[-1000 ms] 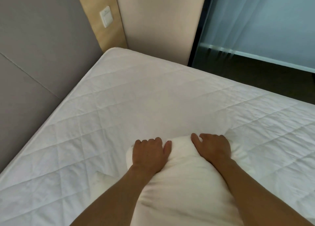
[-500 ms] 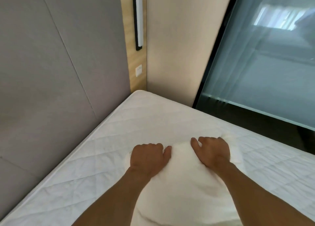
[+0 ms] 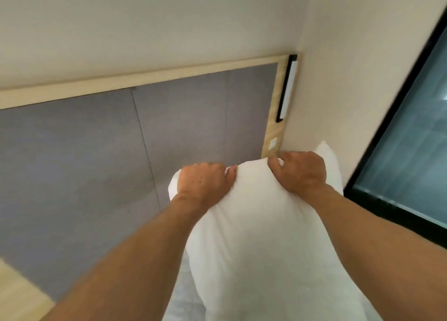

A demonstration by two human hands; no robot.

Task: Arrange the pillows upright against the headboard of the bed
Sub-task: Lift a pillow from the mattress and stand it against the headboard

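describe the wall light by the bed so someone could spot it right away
Find the grey padded headboard and follow it to its right-hand wooden edge strip. The wall light is the tall, narrow white bar in a black frame there, above a small white switch.

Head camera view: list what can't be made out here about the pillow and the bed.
- Lower end of the pillow: cut off by the bottom edge, so whether it rests on the bed is unknown.
- Mattress: mostly hidden behind the pillow and forearms; only a blurred strip shows.
- Fingertips of the left hand and right hand: curled over the pillow's far edge.
- Gap between pillow and headboard: cannot be judged.
- Other pillows: none in view.
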